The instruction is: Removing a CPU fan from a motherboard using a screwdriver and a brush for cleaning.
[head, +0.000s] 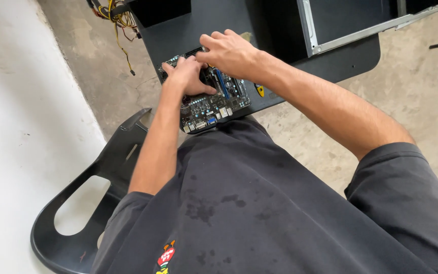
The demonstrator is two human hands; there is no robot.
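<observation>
One circuit board (pixel 210 104) on show, and two hands on it. It lies flat at the near edge of a dark table (pixel 330 63), just above the person's lap. The board is dark, crowded with small parts, with blue slots running along it and a row of metal ports along the near edge. The left hand (pixel 187 76) presses down on the middle of the board, fingers curled, thumb stretched across the surface. The right hand (pixel 227 50) sits at the far edge, fingers bent and close together, tips on the board; whether they pinch anything, I cannot tell. One black chair (pixel 84 203) underneath, one bundle of yellow wires (pixel 117 23) top left.
</observation>
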